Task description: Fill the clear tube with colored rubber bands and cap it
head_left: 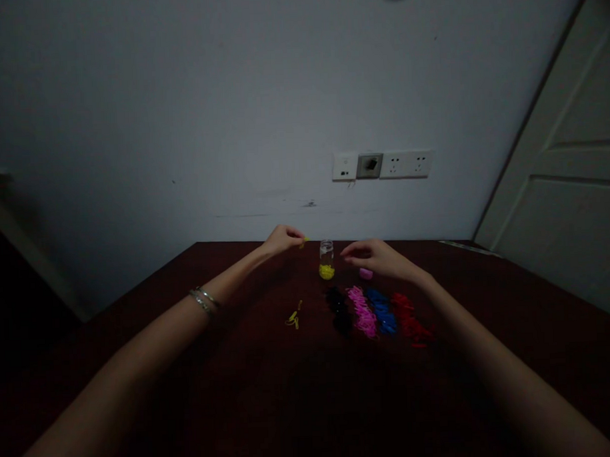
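A clear glass jar (pixel 327 257) stands upright on the dark table, with a layer of small yellow pieces (pixel 327 272) at its bottom. Just left of its mouth, my left hand (pixel 284 240) pinches a small yellow loop (pixel 305 240) between thumb and fingers. My right hand (pixel 370 256) is close to the jar's right side, apart from it, its fingers curved, slightly spread and holding nothing visible. Below that hand lies a pink cap (pixel 366 274). A few thin yellow loops (pixel 293 318), like paper clips or rubber bands, lie on the table nearer to me.
Piles of similar small pieces lie side by side in front of the jar: black (pixel 339 310), pink (pixel 362 312), blue (pixel 382 310) and red (pixel 409 319). Behind the table (pixel 270 390) rises a white wall with sockets (pixel 405 164). A door (pixel 572 146) is at the right.
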A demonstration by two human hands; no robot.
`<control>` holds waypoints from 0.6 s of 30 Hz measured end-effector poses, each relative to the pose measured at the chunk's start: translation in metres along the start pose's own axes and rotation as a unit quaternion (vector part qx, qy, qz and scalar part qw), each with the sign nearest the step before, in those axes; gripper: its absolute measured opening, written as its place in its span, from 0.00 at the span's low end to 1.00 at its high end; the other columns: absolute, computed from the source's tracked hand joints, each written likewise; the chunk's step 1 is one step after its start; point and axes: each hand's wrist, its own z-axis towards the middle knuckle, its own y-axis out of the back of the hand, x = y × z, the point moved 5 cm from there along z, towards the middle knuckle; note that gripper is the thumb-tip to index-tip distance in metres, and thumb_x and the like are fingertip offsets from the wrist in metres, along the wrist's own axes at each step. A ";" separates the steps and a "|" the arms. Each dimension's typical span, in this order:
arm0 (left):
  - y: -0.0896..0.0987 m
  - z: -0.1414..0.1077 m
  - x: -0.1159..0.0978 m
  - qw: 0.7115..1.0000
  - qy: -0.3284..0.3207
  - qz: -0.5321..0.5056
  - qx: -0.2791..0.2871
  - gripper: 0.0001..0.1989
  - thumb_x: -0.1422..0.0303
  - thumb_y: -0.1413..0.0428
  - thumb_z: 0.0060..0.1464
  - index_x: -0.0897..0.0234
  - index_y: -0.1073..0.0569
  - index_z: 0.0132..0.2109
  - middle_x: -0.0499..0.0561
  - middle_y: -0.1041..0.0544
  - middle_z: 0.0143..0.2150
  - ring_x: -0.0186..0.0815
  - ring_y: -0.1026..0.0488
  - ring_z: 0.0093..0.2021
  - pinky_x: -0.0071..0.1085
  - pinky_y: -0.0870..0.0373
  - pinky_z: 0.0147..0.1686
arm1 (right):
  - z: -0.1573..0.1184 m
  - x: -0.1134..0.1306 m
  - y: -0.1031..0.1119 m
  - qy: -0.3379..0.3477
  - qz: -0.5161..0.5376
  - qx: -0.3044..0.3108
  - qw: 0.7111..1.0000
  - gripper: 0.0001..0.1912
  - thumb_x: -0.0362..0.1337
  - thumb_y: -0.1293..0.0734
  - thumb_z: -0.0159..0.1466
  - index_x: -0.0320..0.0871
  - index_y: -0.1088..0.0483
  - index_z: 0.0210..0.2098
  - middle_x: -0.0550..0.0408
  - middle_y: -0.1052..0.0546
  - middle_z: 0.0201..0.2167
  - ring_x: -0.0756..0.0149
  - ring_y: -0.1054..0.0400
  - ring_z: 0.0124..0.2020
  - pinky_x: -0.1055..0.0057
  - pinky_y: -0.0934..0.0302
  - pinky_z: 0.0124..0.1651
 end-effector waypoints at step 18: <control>-0.051 0.041 -0.021 0.989 -0.101 -0.092 -0.060 0.09 0.69 0.42 0.40 0.71 0.23 0.30 0.50 0.25 0.27 0.27 0.35 0.26 0.25 0.40 0.28 | 0.000 -0.002 -0.001 -0.008 0.011 0.009 1.000 0.13 0.36 0.37 0.57 0.40 0.27 0.39 0.51 0.24 0.34 0.66 0.32 0.33 0.66 0.36 0.38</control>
